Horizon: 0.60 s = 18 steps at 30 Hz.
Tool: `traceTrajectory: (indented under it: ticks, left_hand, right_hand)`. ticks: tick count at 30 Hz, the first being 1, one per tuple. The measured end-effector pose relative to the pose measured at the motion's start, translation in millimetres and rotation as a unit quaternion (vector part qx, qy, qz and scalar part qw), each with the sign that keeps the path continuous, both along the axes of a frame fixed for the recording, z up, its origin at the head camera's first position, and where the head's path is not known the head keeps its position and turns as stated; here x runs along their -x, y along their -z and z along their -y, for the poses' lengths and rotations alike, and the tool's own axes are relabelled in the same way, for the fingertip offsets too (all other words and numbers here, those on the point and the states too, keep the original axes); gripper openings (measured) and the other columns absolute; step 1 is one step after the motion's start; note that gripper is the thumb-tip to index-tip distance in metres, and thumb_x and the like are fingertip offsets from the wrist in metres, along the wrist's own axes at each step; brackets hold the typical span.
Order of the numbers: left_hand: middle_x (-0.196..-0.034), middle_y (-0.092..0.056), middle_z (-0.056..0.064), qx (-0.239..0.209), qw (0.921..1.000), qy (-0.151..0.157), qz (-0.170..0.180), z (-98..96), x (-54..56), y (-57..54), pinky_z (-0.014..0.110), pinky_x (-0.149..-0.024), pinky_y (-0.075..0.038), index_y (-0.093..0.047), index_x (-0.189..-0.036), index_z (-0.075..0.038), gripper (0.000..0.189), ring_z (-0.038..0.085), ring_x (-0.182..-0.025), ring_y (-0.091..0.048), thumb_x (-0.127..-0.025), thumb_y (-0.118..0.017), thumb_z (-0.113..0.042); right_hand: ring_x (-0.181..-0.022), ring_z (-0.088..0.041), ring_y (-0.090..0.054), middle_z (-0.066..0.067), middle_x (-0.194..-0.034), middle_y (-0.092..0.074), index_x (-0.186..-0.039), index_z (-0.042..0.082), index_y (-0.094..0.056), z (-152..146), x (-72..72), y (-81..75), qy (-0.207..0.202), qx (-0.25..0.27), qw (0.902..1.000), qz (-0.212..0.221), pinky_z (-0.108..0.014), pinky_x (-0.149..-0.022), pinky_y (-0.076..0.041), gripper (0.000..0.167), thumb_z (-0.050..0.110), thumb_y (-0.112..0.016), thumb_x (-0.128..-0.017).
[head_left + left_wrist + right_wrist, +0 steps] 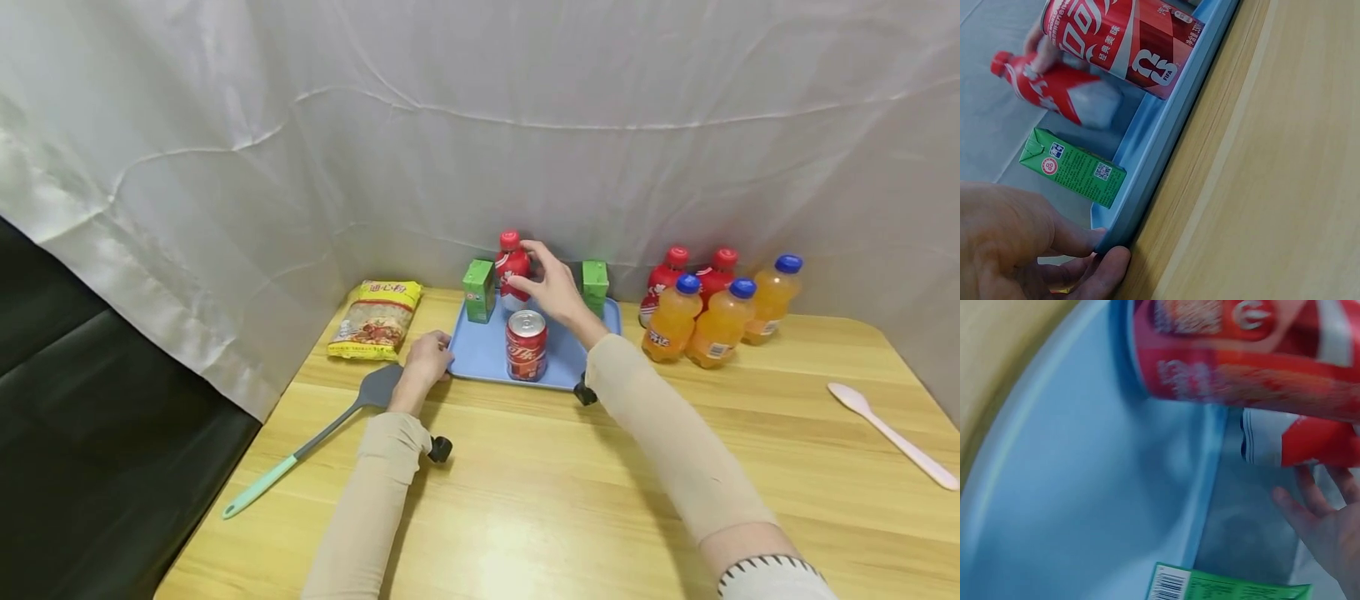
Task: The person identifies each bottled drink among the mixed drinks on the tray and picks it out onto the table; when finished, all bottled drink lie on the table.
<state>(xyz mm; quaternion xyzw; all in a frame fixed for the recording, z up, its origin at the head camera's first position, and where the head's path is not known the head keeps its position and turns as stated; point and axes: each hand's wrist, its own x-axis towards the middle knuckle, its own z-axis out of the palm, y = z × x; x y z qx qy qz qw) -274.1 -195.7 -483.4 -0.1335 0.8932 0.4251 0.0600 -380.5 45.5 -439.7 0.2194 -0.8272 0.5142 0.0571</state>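
My left hand point(427, 358) pinches the near left corner of a blue tray point(480, 354), thumb on the rim and fingers against its outer side. With thumb and fingers my right hand point(555, 287) holds a small red-and-white drink bottle point(513, 265) at the tray's back; the bottle is blurred in the left wrist view. A red soda can point(527, 346) stands upright at the tray's front middle. One green drink carton point(479, 292) is on the tray's left side, and another green carton point(595, 285) stands at the back right, partly hidden by the right hand.
Left of the tray lie a yellow noodle bag point(377, 319) and a spatula point(330, 429) with a mint handle. On the right, red bottles point(660, 279) stand behind orange drink bottles point(671, 321). A pink spoon point(892, 433) lies farther right. A grey curtain point(480, 150) hangs behind.
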Motion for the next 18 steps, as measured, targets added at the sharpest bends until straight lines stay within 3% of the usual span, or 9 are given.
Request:
traceTrajectory:
  ticks: [6, 12, 18]
  left_hand:
    - [-0.134, -0.066, 0.020, 0.008, 0.9999, 0.004, -0.006, 0.0, 0.3, -1.1, 0.025, -0.068, -0.065, -0.061, -0.143, -0.003, 0.039, 0.023, -0.087, -0.070, -0.104, -0.057, -0.005]
    - [-0.128, -0.068, 0.022, 0.014, 0.9998, 0.008, -0.009, -1.1, -0.6, 1.0, 0.025, -0.068, -0.065, -0.060, -0.143, -0.003, 0.039, 0.022, -0.082, -0.071, -0.104, -0.056, -0.005]
    - [-0.129, -0.068, 0.023, 0.017, 0.9998, 0.006, -0.009, -1.3, -1.5, 2.0, 0.024, -0.065, -0.064, -0.062, -0.141, -0.002, 0.039, 0.021, -0.080, -0.069, -0.103, -0.055, -0.004]
  right_hand:
    - [-0.127, -0.036, -0.063, -0.016, -0.145, -0.058, -0.157, 0.024, -0.046, -11.8, -17.3, -18.6, 0.012, 0.061, 0.9981, -0.001, -0.055, -0.101, -0.061, 0.068, 0.029, -0.078, -0.097]
    - [-0.115, -0.030, -0.064, -0.012, -0.136, -0.063, -0.153, 0.026, -0.049, -27.8, -33.1, -24.4, 0.052, 0.092, 0.9939, -0.030, -0.044, -0.092, -0.062, 0.064, 0.032, -0.077, -0.096]
    - [-0.116, -0.025, -0.057, -0.009, -0.139, -0.059, -0.154, 0.030, -0.047, -44.9, -53.1, -35.0, 0.094, 0.119, 0.9874, -0.046, -0.044, -0.094, -0.059, 0.061, 0.037, -0.073, -0.098]
